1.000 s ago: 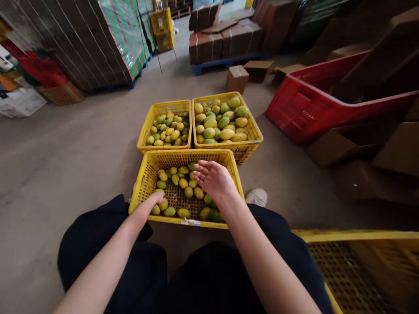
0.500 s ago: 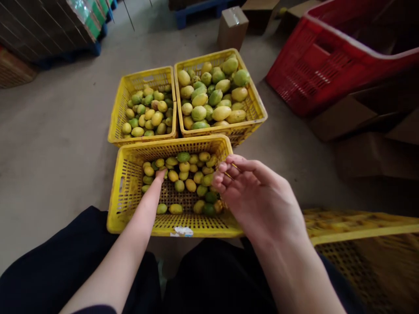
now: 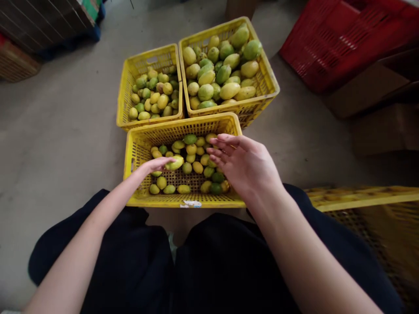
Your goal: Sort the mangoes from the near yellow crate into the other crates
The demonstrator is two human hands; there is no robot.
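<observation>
In front of my knees stands a yellow crate [image 3: 216,204] with several green and yellow lemons in it. My left hand [image 3: 157,164] holds a yellow-green lemon [image 3: 175,163] above the crate's left half. Over the crate's right side is my right hand [image 3: 244,163], palm turned up, fingers apart and nothing in it. Behind touch two more yellow crates: the left one [image 3: 121,93] has small lemons, the right one [image 3: 266,76] larger green and yellow fruit.
A red crate [image 3: 327,48] stands at the upper right with cardboard boxes [image 3: 369,87] beside it. Another yellow crate [image 3: 360,197] is at my right knee. Stacked goods on a blue pallet [image 3: 93,34] are at the upper left.
My left hand has come up from among the lemons with one lemon in its fingers. My right hand remains open over the crate's right side. The view has tilted down.
</observation>
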